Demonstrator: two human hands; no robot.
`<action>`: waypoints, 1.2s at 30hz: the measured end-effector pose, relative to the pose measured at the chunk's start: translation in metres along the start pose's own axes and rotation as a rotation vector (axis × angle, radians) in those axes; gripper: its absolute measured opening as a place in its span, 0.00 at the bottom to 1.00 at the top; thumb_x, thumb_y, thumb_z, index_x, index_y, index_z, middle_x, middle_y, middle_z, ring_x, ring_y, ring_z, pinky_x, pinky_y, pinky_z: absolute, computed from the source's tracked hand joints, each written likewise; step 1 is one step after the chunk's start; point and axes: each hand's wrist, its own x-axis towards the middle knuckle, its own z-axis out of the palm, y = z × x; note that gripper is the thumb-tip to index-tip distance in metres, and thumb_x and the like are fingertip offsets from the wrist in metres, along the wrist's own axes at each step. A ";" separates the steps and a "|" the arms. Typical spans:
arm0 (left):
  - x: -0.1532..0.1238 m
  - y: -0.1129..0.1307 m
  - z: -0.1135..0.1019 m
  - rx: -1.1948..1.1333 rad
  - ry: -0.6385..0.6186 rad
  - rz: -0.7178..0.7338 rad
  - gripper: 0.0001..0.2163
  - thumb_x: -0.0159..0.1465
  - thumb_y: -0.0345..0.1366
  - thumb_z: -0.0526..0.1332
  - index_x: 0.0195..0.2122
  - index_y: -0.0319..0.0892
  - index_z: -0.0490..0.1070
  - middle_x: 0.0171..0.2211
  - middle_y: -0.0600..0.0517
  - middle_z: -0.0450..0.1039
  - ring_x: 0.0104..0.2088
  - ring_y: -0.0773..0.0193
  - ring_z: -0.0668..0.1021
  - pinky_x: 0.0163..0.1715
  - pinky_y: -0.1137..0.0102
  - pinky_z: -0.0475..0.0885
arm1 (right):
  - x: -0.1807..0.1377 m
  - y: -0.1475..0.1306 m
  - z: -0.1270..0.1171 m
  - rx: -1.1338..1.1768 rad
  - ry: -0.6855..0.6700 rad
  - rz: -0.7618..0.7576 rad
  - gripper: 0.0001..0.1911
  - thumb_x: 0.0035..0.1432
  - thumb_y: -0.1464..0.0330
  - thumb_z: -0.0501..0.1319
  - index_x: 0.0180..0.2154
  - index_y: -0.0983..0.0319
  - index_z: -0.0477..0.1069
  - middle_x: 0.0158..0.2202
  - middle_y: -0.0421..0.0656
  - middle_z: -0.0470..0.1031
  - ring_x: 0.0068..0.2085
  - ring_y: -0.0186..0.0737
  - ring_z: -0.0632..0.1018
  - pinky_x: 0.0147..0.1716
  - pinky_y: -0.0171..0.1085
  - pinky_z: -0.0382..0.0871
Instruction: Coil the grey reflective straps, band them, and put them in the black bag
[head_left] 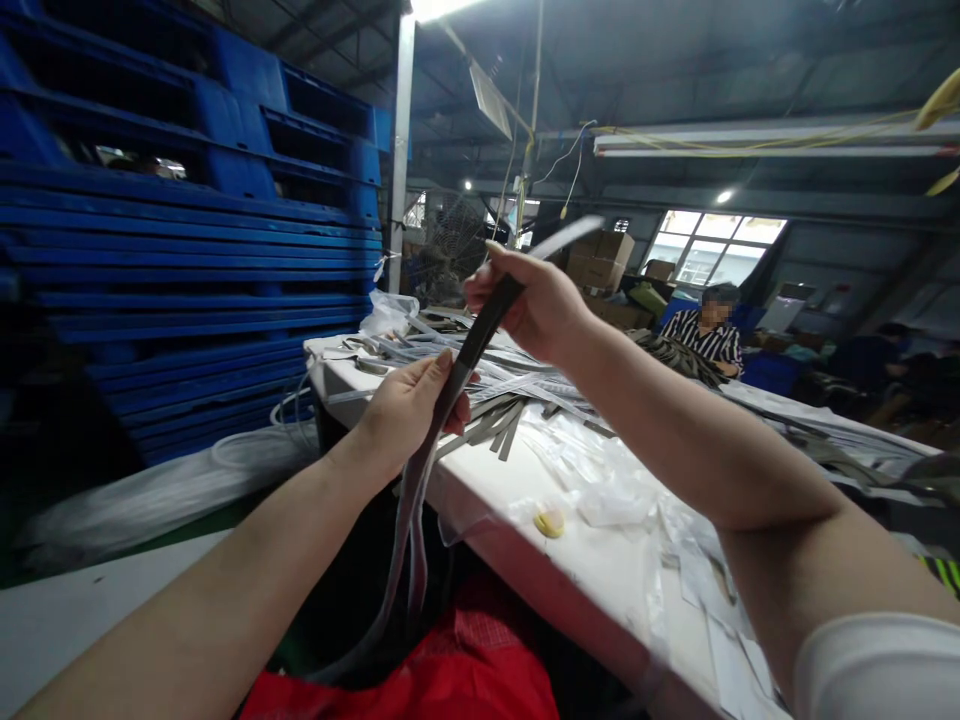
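A long, flat dark strip [486, 325] with a paler lower length is stretched between my two hands above the table's near edge. My left hand [409, 405] is closed around its middle, thumb on top. Higher up and to the right, my right hand [536, 305] pinches the strip near its upper end, where a whitish tail sticks out past the fingers. Below my left hand the strip hangs in loops toward my red-clothed lap [465, 660]. Behind the hands, many grey and clear strips [499, 425] lie in a loose pile on the white table.
Blue pallets [225, 230] are stacked high on the left. Clear plastic-wrapped bundles [187, 490] lie beneath them. On the white table [517, 560] are a yellow roll [549, 522] and crumpled plastic [619, 500]. A person in a striped shirt [705, 335] sits across the table.
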 end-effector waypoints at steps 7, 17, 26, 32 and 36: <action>0.000 -0.010 0.001 -0.020 0.011 -0.022 0.20 0.61 0.53 0.61 0.33 0.37 0.73 0.17 0.54 0.71 0.15 0.70 0.71 0.16 0.77 0.67 | 0.004 -0.010 -0.010 -0.087 -0.061 0.095 0.24 0.62 0.53 0.58 0.28 0.67 0.76 0.26 0.47 0.78 0.37 0.42 0.81 0.38 0.41 0.76; 0.027 0.036 0.013 0.010 0.023 0.140 0.19 0.62 0.51 0.59 0.30 0.38 0.72 0.16 0.55 0.71 0.14 0.70 0.71 0.15 0.77 0.65 | 0.007 -0.028 -0.004 -0.132 -0.112 0.012 0.34 0.67 0.51 0.46 0.31 0.69 0.78 0.29 0.50 0.80 0.33 0.42 0.80 0.35 0.42 0.75; 0.047 0.034 0.027 -0.125 -0.145 0.107 0.29 0.52 0.64 0.61 0.31 0.38 0.71 0.14 0.54 0.71 0.12 0.69 0.70 0.12 0.76 0.65 | 0.016 -0.052 -0.010 -0.121 -0.138 0.002 0.26 0.60 0.50 0.57 0.33 0.66 0.80 0.33 0.52 0.81 0.37 0.45 0.81 0.41 0.42 0.73; 0.050 0.045 0.034 -0.140 -0.044 0.195 0.27 0.53 0.63 0.60 0.31 0.39 0.70 0.15 0.55 0.71 0.12 0.71 0.70 0.13 0.76 0.65 | 0.017 -0.057 -0.015 -0.195 -0.263 0.092 0.26 0.60 0.50 0.57 0.41 0.66 0.78 0.37 0.49 0.81 0.31 0.39 0.79 0.32 0.36 0.72; 0.052 0.055 0.037 -0.122 -0.036 0.242 0.27 0.54 0.63 0.60 0.29 0.39 0.70 0.15 0.55 0.70 0.12 0.71 0.69 0.12 0.77 0.64 | 0.007 -0.045 -0.006 -0.279 -0.370 0.112 0.37 0.59 0.42 0.51 0.48 0.66 0.75 0.24 0.45 0.78 0.20 0.37 0.74 0.21 0.35 0.67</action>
